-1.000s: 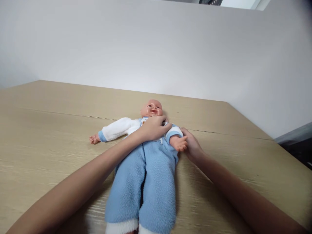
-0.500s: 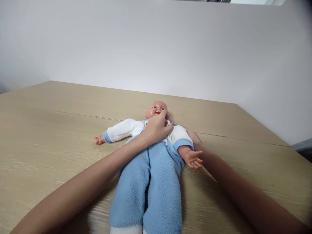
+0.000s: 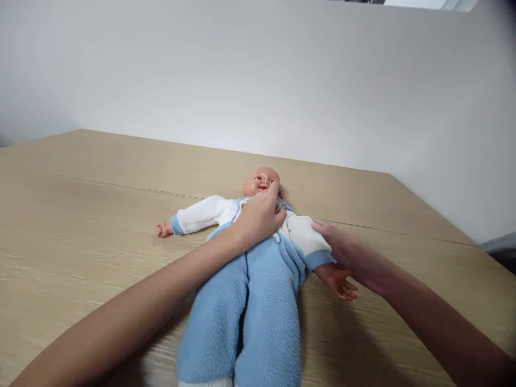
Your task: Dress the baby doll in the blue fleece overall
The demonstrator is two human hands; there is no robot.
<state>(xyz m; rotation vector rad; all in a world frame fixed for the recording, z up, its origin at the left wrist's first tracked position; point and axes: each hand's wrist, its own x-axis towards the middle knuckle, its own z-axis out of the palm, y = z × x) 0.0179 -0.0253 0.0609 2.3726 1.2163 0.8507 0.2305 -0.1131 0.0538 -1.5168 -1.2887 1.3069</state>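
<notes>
A baby doll [image 3: 268, 290] in a blue and white fleece suit lies on its back, its bald head away from me. My left hand [image 3: 258, 215] reaches across its chest to the collar, fingers bent at the neck and cheek, gripping it there. At the doll's sleeved arm on the right, my right hand [image 3: 342, 247] has its fingertips against the white sleeve [image 3: 307, 234]. Part of that hand is hidden behind the arm and slightly blurred. The other doll arm [image 3: 197, 215] stretches out to the left.
Under the doll is a pale wooden table [image 3: 100, 215] with a thin seam running across it. A plain white wall [image 3: 242, 80] rises behind its far edge. Something dark [image 3: 502, 250] sits beyond the right edge.
My right hand has moved out to the right, and the doll's arm beside it has swung outward. My left hand keeps its place on the chest.
</notes>
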